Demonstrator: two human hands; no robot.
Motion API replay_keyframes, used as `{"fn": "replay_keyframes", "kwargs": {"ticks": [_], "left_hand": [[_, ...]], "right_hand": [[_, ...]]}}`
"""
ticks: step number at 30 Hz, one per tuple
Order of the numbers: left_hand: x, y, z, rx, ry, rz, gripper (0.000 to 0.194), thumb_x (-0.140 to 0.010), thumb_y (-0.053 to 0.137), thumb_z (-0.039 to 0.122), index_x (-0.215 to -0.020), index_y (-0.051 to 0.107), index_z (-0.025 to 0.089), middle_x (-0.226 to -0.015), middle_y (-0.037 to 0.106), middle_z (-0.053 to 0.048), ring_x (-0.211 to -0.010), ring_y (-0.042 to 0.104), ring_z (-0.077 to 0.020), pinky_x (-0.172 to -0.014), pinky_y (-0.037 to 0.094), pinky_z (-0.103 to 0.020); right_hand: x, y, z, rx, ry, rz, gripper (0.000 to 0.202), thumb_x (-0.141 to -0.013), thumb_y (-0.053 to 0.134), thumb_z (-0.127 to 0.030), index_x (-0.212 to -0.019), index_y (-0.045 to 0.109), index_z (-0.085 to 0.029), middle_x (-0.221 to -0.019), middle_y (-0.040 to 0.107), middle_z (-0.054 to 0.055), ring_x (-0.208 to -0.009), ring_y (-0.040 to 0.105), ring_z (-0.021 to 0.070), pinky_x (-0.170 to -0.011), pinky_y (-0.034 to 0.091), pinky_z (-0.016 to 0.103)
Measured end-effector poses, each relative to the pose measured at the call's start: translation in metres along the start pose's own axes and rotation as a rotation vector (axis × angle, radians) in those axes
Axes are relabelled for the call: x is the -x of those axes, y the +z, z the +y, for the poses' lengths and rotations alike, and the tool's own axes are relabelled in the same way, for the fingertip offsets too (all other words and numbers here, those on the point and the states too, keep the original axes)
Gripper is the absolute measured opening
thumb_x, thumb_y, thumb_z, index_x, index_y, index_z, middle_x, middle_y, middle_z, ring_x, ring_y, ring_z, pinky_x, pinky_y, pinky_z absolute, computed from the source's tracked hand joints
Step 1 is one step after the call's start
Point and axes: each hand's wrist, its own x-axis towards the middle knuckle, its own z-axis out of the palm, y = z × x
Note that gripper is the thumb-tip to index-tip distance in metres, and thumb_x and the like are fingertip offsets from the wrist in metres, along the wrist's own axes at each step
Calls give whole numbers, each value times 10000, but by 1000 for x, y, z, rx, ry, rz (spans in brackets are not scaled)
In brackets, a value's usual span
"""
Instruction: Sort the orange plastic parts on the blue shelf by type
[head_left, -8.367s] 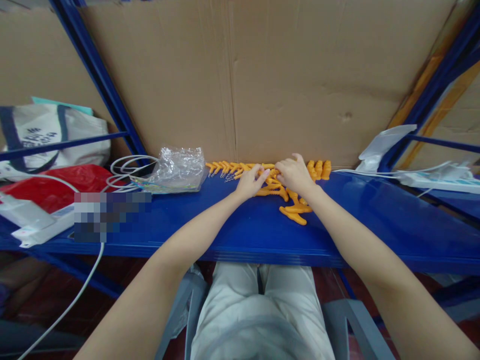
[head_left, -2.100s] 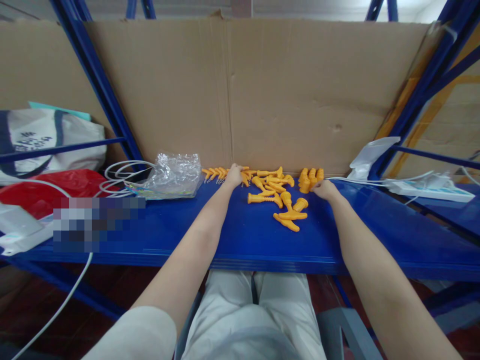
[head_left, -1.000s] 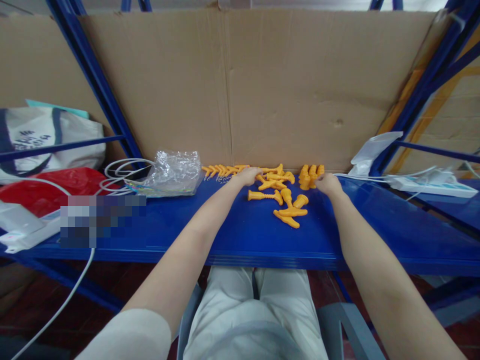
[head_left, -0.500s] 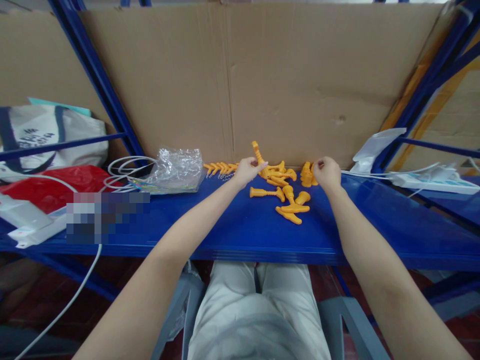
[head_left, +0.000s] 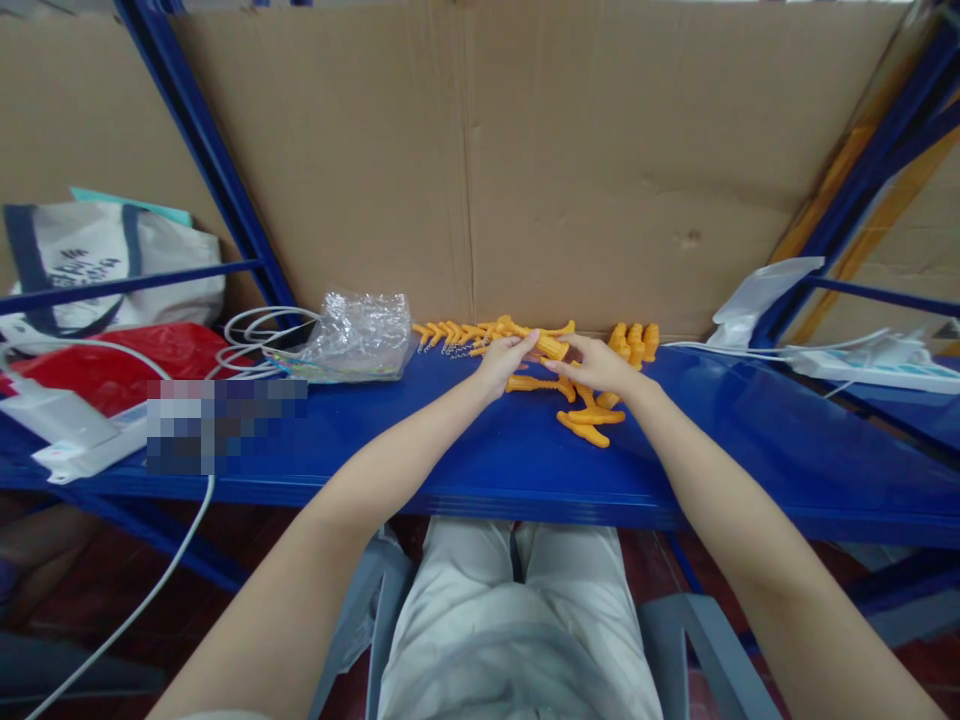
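An orange plastic corkscrew (head_left: 553, 346) lies across between my two hands, its ribbed barrel showing. My left hand (head_left: 507, 364) is closed round its left part. My right hand (head_left: 598, 362) has thumb and fingers closed at the right end; its exact hold is partly hidden. Below the hands, another orange corkscrew (head_left: 525, 383) lies on the blue shelf. Nearer to me are T-shaped orange corkscrews (head_left: 591, 415), partly covered by my right hand. Three orange sleeves (head_left: 635, 342) stand upright just beyond that hand. At the back left, orange handles with metal spirals (head_left: 448, 334) lie in a row.
A cardboard panel (head_left: 585, 180) closes off the back of the blue shelf (head_left: 465, 470). Left are a clear plastic bag (head_left: 360, 335), white cables, a red bag (head_left: 165, 365) and a power strip (head_left: 97, 440). Another power strip (head_left: 877, 365) lies right, beside blue posts.
My right hand has moved left from the upright sleeves to meet my left hand. The corkscrew in my left hand, tilted upward before, now lies sideways between both hands.
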Motion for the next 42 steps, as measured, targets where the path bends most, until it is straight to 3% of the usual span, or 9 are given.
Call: {"fn": "replay_keyframes", "kwargs": {"ticks": [3, 7, 11, 15, 20, 27, 33, 39, 42], "left_hand": [[-1, -4, 3, -76, -24, 42, 358, -952, 588, 493, -932, 737, 168, -953, 776, -98, -952, 719, -218, -847, 533, -332], [-9, -17, 0, -177, -15, 133, 381, -968, 578, 453, -1201, 672, 167, -1099, 754, -117, -960, 710, -222, -825, 533, -324], [-8, -26, -7, -496, 196, 188, 620, -903, 675, 325, -1469, 459, 193, -1246, 696, -129, -1016, 698, -209, -891, 522, -317], [1, -24, -9, -856, 432, 146, 625, -906, 608, 241, -1502, 426, 196, -1376, 633, -146, -1245, 612, -277, -1072, 442, -419], [5, -16, -10, -1018, 414, 154, 622, -915, 545, 218, -1515, 392, 165, -1489, 547, -167, -1366, 525, -295, -1117, 414, -458], [6, -14, -9, -1043, 280, 188, 630, -890, 562, 215, -1498, 402, 172, -1362, 653, -132, -1268, 614, -300, -1122, 419, -438], [7, -15, -5, -942, 204, 202, 560, -871, 592, 216, -1414, 456, 202, -1142, 735, -96, -1091, 698, -277, -968, 513, -380], [6, -16, -5, -862, 199, 218, 495, -860, 604, 205, -1342, 494, 192, -1152, 726, -103, -1083, 699, -281, -934, 517, -374], [6, -16, -5, -850, 196, 224, 492, -855, 607, 207, -1334, 498, 198, -1124, 728, -98, -1066, 703, -286, -925, 521, -383]], "right_hand": [[0, -2, 0, 5, 24, 39, 417, -855, 650, -401, -1197, 641, -162, -942, 748, 84, -822, 699, 232, -780, 546, 352], [1, -11, 2, 61, 66, 89, 393, -843, 639, -340, -1198, 623, -171, -867, 727, 68, -769, 679, 226, -733, 522, 329], [0, -15, 5, 88, 45, 85, 352, -828, 619, -257, -1174, 625, -198, -902, 714, 61, -799, 671, 223, -767, 519, 334], [-1, -14, 10, 77, -6, 92, 337, -806, 601, -180, -1139, 627, -226, -1006, 714, 69, -857, 667, 230, -828, 525, 365], [-2, -10, 15, 36, -80, 116, 330, -804, 605, -183, -1130, 635, -224, -1028, 713, 86, -865, 665, 249, -837, 540, 407], [-4, -6, 14, 20, -170, 109, 348, -829, 581, -197, -1171, 641, -211, -1081, 720, 95, -877, 669, 234, -859, 547, 399], [-4, -5, 12, 29, -170, 95, 415, -832, 593, -207, -1244, 641, -204, -1173, 715, 106, -952, 686, 247, -882, 552, 405], [-3, -6, 5, 37, -119, 100, 457, -923, 572, -443, -1296, 625, -184, -1173, 715, 134, -949, 693, 267, -877, 560, 430], [-4, -5, 4, 36, -75, 107, 446, -977, 471, -453, -1285, 625, -169, -1141, 722, 142, -936, 695, 264, -877, 560, 436]]}}
